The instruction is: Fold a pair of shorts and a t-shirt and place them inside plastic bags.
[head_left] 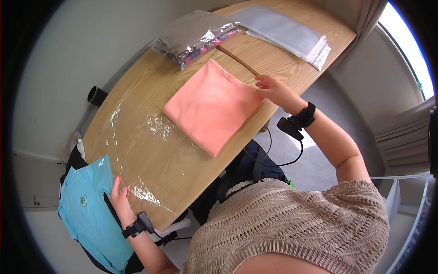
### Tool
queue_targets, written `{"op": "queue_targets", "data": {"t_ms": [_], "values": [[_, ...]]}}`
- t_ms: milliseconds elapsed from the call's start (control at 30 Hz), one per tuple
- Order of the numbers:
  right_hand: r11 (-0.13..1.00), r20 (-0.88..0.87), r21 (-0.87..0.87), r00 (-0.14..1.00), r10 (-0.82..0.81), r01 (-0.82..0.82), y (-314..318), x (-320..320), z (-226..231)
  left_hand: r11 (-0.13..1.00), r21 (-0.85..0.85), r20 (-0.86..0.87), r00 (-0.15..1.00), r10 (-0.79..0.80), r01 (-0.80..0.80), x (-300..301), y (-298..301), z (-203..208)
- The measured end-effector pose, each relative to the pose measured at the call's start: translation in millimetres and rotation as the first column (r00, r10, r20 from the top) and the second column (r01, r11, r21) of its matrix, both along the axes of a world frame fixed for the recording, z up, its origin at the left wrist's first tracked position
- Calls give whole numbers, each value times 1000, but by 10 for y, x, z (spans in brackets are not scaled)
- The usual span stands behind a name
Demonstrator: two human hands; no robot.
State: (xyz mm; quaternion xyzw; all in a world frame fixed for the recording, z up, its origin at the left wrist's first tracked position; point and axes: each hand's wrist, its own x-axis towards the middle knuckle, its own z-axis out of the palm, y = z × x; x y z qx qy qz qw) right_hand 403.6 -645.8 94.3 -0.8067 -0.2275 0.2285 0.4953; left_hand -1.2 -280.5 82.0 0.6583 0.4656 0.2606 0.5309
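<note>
A coral-pink garment [214, 107], folded into a neat square, lies on the wooden table. Its right corner is at my right hand [276, 93], whose fingers are curled and closed on the fabric edge. A thin clear plastic bag [157, 125] is spread flat to the left, partly beneath the garment; only its glints and creases show it. My left hand [121, 198] is at the bag's near left end, beside the table edge. Its fingers are stretched and apart, with nothing visible in them. Whether they touch the film is hard to tell.
A light blue shirt [93, 210] hangs over something dark at the left. Shiny plastic packages [196, 39] and a stack of clear bags [283, 29] lie along the table's far side. Beyond its left edge stands a black cylinder [96, 96]. A black cable [285, 163] dangles from my right wrist device.
</note>
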Motion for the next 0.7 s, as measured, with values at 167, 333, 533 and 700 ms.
{"op": "queue_targets", "data": {"t_ms": [167, 333, 533, 700], "values": [[925, 195, -371, 967, 165, -83, 471, 280, -70, 996, 78, -77, 996, -35, 42, -168, 202, -155], [778, 12, -565, 940, 341, -275, 807, 438, 63, 776, 598, -443, 889, 114, 199, -296, 186, -112], [957, -501, -42, 834, 230, -289, 755, 349, -210, 897, 310, -353, 914, -201, 317, 95, -788, 537], [996, -436, -53, 899, 40, -70, 167, -185, 71, 783, 338, -430, 826, -364, 521, 298, -1139, 752]]}}
